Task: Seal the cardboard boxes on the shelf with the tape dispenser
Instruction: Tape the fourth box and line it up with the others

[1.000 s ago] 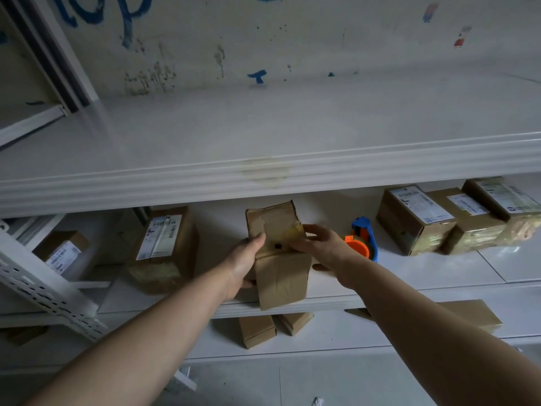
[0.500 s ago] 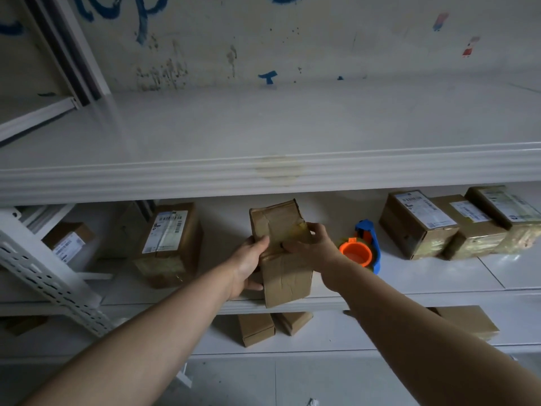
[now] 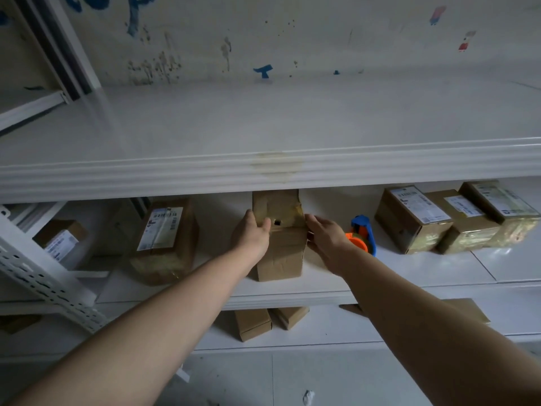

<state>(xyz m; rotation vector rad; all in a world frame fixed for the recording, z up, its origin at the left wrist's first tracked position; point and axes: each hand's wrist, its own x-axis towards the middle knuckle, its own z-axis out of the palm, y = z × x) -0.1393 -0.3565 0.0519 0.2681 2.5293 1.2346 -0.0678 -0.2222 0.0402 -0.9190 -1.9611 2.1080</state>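
A brown cardboard box (image 3: 282, 253) with a creased, taped top stands on the middle shelf (image 3: 409, 271), near its front edge. My left hand (image 3: 251, 233) grips the box's left side, with the thumb lying over the top face. My right hand (image 3: 325, 237) rests against the box's right side with its fingers fairly straight. Just right of that hand, a blue and orange tape dispenser (image 3: 362, 235) lies on the shelf, untouched.
A labelled box (image 3: 164, 238) sits to the left. Three taped boxes (image 3: 456, 218) stand at the right. The upper shelf's front edge (image 3: 175, 177) overhangs the work area. Smaller boxes (image 3: 254, 323) lie on the lower shelf. A perforated white upright (image 3: 44, 279) slants at the left.
My right hand has come off the box's top face and moved to its right side. The box now sits further back on the shelf and squarer. My left hand keeps its hold.
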